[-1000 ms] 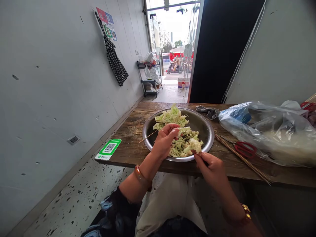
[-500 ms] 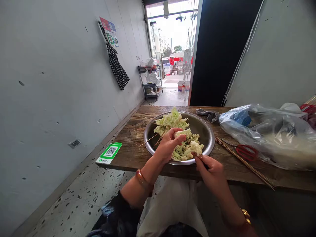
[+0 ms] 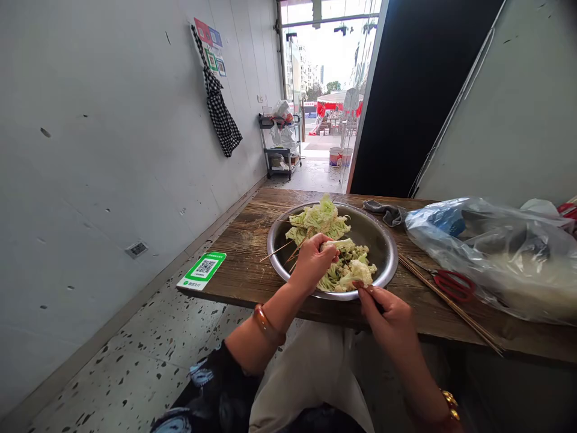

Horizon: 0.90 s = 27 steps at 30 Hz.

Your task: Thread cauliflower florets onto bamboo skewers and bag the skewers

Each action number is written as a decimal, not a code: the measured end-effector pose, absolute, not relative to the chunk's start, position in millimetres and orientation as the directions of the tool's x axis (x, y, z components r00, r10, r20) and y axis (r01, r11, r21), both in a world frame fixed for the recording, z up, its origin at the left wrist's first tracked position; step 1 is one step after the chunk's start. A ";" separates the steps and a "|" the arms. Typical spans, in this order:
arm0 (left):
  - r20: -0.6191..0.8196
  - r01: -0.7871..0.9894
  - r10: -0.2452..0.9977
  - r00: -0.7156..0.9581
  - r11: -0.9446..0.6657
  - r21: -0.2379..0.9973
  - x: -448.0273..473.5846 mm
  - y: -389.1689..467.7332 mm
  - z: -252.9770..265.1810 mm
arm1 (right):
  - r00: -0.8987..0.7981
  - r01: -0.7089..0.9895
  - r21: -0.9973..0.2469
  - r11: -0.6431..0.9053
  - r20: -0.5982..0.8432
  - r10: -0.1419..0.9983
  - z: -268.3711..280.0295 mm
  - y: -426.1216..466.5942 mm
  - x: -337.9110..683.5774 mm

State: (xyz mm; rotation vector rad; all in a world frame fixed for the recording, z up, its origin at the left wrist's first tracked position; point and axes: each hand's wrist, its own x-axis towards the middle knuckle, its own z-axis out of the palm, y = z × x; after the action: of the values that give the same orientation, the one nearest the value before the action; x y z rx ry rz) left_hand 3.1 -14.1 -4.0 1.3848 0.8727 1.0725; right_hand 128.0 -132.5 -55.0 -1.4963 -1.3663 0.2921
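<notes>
A wide metal bowl (image 3: 391, 272) holds pale green-white cauliflower pieces, and several thin wooden skewers (image 3: 274, 252) stick out over its left rim. My left hand (image 3: 312, 261) is over the bowl with its fingers curled closed around a cauliflower piece (image 3: 341, 245), mostly hidden by the fingers. A thin dark line, perhaps a skewer, shows between this hand and a larger cauliflower floret (image 3: 358, 273). At the bowl's near right rim, my right hand (image 3: 390, 313) pinches the lower edge of that floret between thumb and fingers.
Right of the bowl lie a bundle of skewers (image 3: 451, 304), red-handled scissors (image 3: 454, 285) and a large clear plastic bag (image 3: 496, 252). A grey cloth (image 3: 385, 211) is behind the bowl. A green QR-code card (image 3: 202, 269) lies at the wooden table's (image 3: 243, 273) left corner.
My left hand has curled tighter and turned over the cauliflower, its fingers now pointing down more. My right hand stays at the floret. The whole view has shifted slightly.
</notes>
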 end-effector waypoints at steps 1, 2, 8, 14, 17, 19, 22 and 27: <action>0.143 -0.018 0.947 0.289 -0.144 0.989 3.4 -13.1 -5.6 | 0.319 0.588 -0.786 0.190 0.441 0.839 -55.3 -133.0 127.3; 0.166 0.032 0.948 0.271 -0.182 0.983 3.5 -12.2 -7.0 | 0.315 0.594 -0.782 0.191 0.444 0.839 -55.5 -133.4 126.6; 0.255 0.166 0.935 0.247 -0.300 0.939 2.1 -10.9 -8.5 | 0.311 0.651 -0.730 0.209 0.508 0.803 -57.9 -136.3 121.3; 0.245 0.161 0.927 0.285 -0.299 0.941 1.8 -13.5 -5.5 | 0.323 0.725 -0.658 0.203 0.585 0.744 -59.4 -137.8 112.4; 0.213 0.122 0.929 0.303 -0.259 0.958 1.1 -13.1 -5.7 | 0.313 0.753 -0.624 0.209 0.619 0.720 -59.3 -136.6 108.5; 0.192 0.089 0.928 0.318 -0.231 0.969 0.6 -12.2 -6.0 | 0.314 0.759 -0.615 0.213 0.633 0.707 -58.6 -135.6 106.5; 0.188 0.035 0.919 0.346 -0.213 0.977 0.3 -11.1 -5.5 | 0.320 0.757 -0.618 0.214 0.636 0.702 -56.7 -134.1 103.6; 0.175 -0.024 0.910 0.375 -0.179 0.984 0.5 -11.1 -3.3 | 0.328 0.759 -0.617 0.208 0.638 0.697 -52.7 -132.1 100.3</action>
State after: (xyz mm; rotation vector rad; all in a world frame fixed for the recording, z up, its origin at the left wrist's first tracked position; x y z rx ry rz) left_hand 0.5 -11.1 -3.3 1.5053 0.8346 1.0367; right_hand 100.3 -132.1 -52.7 -1.5086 -1.3890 -0.0717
